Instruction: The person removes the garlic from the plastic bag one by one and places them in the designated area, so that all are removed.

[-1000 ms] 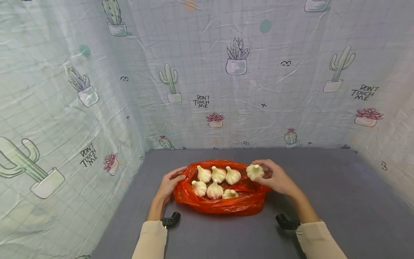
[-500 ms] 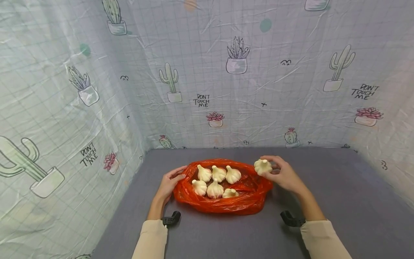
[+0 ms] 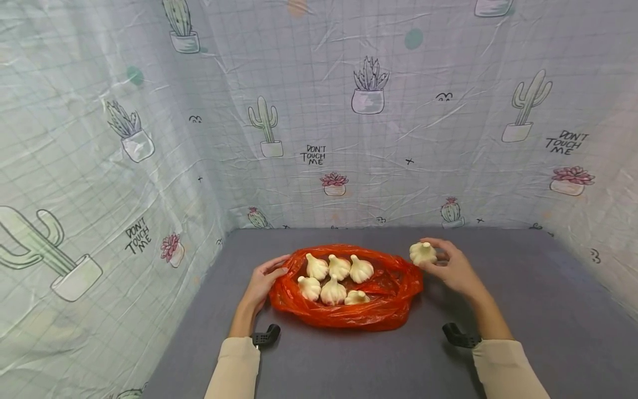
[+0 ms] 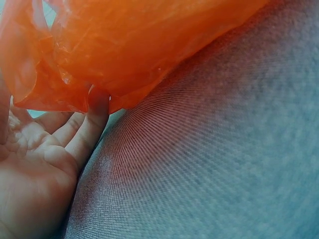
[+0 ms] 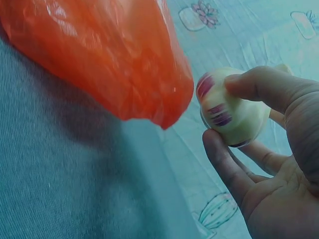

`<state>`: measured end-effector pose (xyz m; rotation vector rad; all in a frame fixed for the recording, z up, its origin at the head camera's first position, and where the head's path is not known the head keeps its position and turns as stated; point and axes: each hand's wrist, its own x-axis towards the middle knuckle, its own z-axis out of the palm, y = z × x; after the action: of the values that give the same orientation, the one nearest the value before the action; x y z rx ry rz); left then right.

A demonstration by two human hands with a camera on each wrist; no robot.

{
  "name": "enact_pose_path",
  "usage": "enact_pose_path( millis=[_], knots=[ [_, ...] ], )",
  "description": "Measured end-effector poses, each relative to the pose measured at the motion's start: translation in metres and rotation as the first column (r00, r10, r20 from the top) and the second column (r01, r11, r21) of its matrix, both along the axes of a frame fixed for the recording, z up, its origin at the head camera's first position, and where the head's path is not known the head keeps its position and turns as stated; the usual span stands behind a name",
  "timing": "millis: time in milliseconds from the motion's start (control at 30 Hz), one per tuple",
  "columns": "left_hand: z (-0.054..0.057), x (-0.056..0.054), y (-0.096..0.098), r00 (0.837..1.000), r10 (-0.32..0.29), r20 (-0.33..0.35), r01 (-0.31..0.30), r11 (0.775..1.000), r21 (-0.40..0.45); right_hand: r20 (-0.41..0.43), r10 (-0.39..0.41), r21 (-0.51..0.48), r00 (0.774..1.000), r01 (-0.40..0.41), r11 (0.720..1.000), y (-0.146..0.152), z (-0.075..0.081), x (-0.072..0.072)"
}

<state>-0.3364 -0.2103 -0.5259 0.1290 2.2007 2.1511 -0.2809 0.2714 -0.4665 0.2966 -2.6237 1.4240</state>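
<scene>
A red plastic bag (image 3: 344, 320) lies on the table with its mouth spread wide and several garlic bulbs (image 3: 333, 291) inside. On its left side my left hand (image 3: 259, 285) pinches the rim, thumb over the edge and fingers outside. The left wrist view shows those fingers (image 4: 82, 132) against the orange-red plastic (image 4: 124, 50). Just past the bag's right rim, my right hand (image 3: 456, 271) holds one garlic bulb (image 3: 422, 253) in the air between thumb and fingers. Purple streaks mark this bulb (image 5: 234, 107) in the right wrist view, apart from the bag.
The grey table (image 3: 319, 366) extends around the bag on all sides. A cloth printed with cacti (image 3: 369, 138) hangs behind it and along both sides. Black wrist mounts (image 3: 266, 336) sit below both hands.
My right hand has lifted the garlic bulb from over the bag's right side and carried it rightward past the rim. The left hand has stayed at the bag's left edge.
</scene>
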Motion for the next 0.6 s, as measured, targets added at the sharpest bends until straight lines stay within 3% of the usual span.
enact_pose_path(
  millis=[600],
  knots=[
    [0.001, 0.001, 0.001, 1.0, 0.005, -0.005, -0.005, 1.0, -0.006, 0.037, -0.09, 0.02, 0.995, 0.089, 0.996, 0.03, -0.019, -0.003]
  ],
)
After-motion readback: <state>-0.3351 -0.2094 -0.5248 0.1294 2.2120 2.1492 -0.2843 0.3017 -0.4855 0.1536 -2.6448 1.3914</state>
